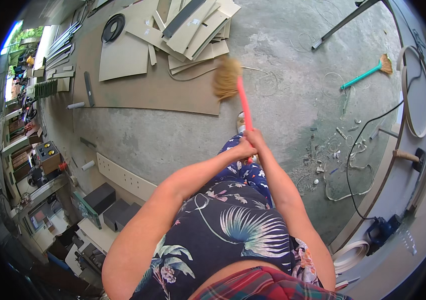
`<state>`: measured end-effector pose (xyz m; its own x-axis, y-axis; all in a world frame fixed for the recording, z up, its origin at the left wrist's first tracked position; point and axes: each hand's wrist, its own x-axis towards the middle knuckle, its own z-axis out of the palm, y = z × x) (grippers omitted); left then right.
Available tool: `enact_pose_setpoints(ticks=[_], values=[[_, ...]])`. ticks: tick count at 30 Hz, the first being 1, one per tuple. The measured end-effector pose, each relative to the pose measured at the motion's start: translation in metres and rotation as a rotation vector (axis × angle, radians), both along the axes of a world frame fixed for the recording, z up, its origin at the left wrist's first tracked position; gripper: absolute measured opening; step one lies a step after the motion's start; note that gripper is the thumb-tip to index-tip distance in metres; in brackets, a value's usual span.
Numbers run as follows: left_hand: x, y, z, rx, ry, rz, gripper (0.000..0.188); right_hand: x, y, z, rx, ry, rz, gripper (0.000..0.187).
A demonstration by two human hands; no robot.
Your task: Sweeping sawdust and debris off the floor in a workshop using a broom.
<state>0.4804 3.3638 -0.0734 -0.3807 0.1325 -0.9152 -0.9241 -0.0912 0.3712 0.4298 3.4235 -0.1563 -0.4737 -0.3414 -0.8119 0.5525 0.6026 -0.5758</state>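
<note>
Both my hands grip the pink-red handle of a broom (pixel 244 102), which points away from me across the concrete floor. My left hand (pixel 246 148) is wrapped round the handle near its end. Just beyond it, my right hand (pixel 254 138) is closed on the same handle, the two hands touching. The straw-coloured bristles look slightly blurred and overlap the right edge of a large brown board (pixel 138 95) in view. Whether they press on the floor or hover above it, I cannot tell. My foot (pixel 241 122) shows beside the handle.
Stacked panels and strips (pixel 193 35) lie ahead, with a black coil (pixel 113 28). A second broom with a green handle (pixel 363 76) lies at right. Scraps and dust (pixel 330 160) litter the floor there, near a workbench (pixel 398 165) with a dark cable (pixel 349 165).
</note>
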Motion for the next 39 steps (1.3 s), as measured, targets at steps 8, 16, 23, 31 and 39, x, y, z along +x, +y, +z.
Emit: enact_pose_setpoints(ticks=[8, 16, 23, 31, 39], values=[[-0.018, 0.09, 0.037, 0.152, 0.262, -0.295, 0.072, -0.016, 0.126, 0.064, 0.331, 0.392, -0.451, 0.027], [0.072, 0.215, 0.062, 0.14, 0.232, -0.233, 0.052, 0.079, 0.231, 0.09, 0.097, 0.294, -0.35, 0.027], [0.092, 0.266, 0.035, 0.239, -0.084, -0.594, 0.018, 0.141, 0.296, 0.076, 0.121, 0.08, -0.862, 0.016], [0.14, 0.272, 0.051, 0.129, 0.38, -1.208, 0.081, 0.222, 0.319, 0.09, 0.096, 0.157, -1.464, 0.028], [0.155, 0.297, 0.058, 0.32, 0.013, -1.696, 0.028, 0.311, 0.289, 0.087, 0.173, 0.045, -2.079, 0.008]])
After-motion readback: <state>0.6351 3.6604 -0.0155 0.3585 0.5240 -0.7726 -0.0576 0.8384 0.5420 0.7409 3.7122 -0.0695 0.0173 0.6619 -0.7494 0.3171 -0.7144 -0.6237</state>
